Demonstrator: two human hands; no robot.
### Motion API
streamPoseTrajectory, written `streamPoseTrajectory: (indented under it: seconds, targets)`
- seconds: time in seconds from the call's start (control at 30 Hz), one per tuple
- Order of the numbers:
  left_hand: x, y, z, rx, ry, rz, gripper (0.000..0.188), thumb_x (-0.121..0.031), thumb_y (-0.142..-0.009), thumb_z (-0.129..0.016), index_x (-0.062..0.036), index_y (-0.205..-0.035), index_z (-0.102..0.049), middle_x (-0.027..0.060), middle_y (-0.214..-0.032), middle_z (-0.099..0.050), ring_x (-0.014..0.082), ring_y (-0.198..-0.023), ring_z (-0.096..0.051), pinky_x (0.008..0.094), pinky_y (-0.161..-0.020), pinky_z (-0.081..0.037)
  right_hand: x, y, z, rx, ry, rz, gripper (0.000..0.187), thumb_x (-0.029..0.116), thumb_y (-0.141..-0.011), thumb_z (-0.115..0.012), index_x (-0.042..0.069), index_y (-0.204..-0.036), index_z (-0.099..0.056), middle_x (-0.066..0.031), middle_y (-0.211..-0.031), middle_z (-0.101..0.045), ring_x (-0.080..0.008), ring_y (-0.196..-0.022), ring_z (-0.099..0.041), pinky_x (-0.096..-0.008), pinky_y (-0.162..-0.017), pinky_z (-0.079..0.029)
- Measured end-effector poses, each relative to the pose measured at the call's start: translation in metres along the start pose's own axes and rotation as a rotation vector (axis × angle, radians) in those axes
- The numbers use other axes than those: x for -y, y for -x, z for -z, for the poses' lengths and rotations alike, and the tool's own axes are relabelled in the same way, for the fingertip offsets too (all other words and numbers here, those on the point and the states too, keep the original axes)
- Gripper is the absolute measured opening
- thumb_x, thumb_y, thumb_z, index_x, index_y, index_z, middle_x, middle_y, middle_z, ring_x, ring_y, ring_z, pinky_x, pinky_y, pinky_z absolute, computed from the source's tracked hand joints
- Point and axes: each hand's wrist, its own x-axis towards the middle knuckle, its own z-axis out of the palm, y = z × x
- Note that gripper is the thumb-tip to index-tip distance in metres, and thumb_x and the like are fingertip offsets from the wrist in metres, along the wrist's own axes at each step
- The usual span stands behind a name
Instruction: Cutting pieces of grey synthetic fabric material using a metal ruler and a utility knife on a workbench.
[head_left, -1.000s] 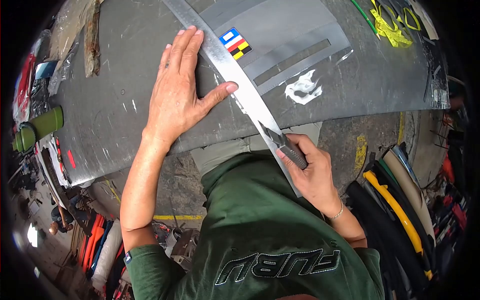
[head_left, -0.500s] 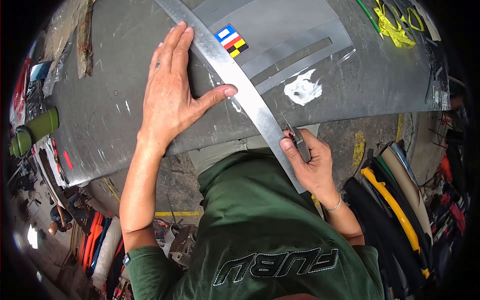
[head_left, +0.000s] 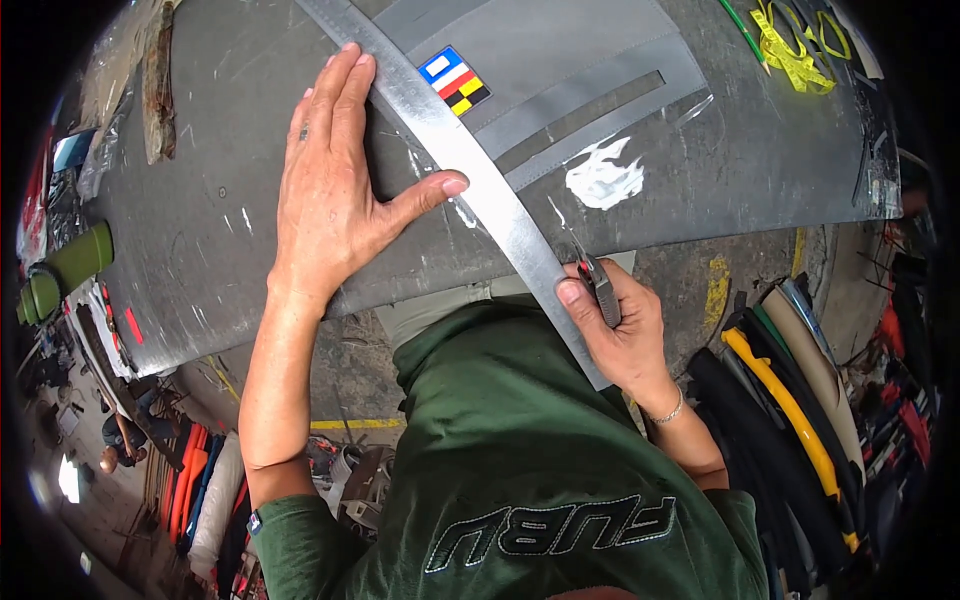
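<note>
L hand (head_left: 335, 205) spread flat, thumb on the ruler (head_left: 500, 205), which lies on the table (head_left: 230, 270) by the grey panel (head_left: 570, 60); R hand (head_left: 632, 335) clamped on knife (head_left: 604, 296) (thumb on ruler's near end); prob. lining-up step, next move needs ruler steady, knife clear of L hand

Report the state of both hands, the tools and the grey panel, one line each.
Left hand: open, thumb on the metal ruler
Right hand: closed around the knife
Knife: held, blade apparently out
Metal ruler: slanted, near end past the edge of the table
Grey panel: lying flat
Tape measure: loosely bunched
Green pencil: lying down
</note>
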Motion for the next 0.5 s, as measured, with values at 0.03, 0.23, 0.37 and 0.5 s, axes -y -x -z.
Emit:
streamPoseTrajectory:
  seconds: [0.03,0.23,0.37,0.5]
  targets:
    - [0.0,0.0,-0.002,0.003,-0.008,-0.001,0.116,-0.064,-0.07,-0.086,-0.0045,-0.157,-0.038,0.018,-0.163,-0.038,0.0397,-0.148,-0.04,0.0511,-0.121,-0.037,0.001,-0.001,0.001,0.01,0.006,-0.024,0.026,0.024,-0.098,-0.076,0.0,-0.108,-0.074,-0.0037,-0.087,-0.072,-0.0076,-0.079,-0.062,-0.0263,-0.073,-0.051]
    - [0.001,-0.001,0.003,-0.01,-0.015,0.004,0.117,-0.065,-0.069,-0.086,-0.0037,-0.157,-0.039,0.0184,-0.163,-0.038,0.0391,-0.148,-0.04,0.0513,-0.122,-0.035,0.006,-0.001,0.002,0.019,0.042,-0.053,0.025,0.023,-0.098,-0.076,0.0,-0.107,-0.073,-0.0034,-0.086,-0.072,-0.0071,-0.078,-0.061,-0.0262,-0.072,-0.05]
    - [-0.003,-0.005,0.005,0.014,-0.022,0.022,0.118,-0.064,-0.068,-0.087,-0.0024,-0.156,-0.039,0.0188,-0.163,-0.037,0.0399,-0.148,-0.04,0.0518,-0.123,-0.033,0.005,-0.002,0.002,-0.011,0.077,-0.012,0.024,0.022,-0.098,-0.076,-0.001,-0.106,-0.072,-0.0034,-0.082,-0.071,-0.0071,-0.074,-0.06,-0.0262,-0.069,-0.05]
    - [-0.003,-0.002,0.008,0.014,0.003,0.031,0.119,-0.062,-0.066,-0.089,0.0002,-0.155,-0.039,0.0195,-0.162,-0.037,0.0409,-0.147,-0.039,0.0521,-0.122,-0.033,-0.002,0.002,0.003,-0.004,0.173,-0.003,0.023,0.02,-0.097,-0.076,-0.001,-0.105,-0.072,-0.0035,-0.078,-0.069,-0.007,-0.072,-0.059,-0.0262,-0.068,-0.05]
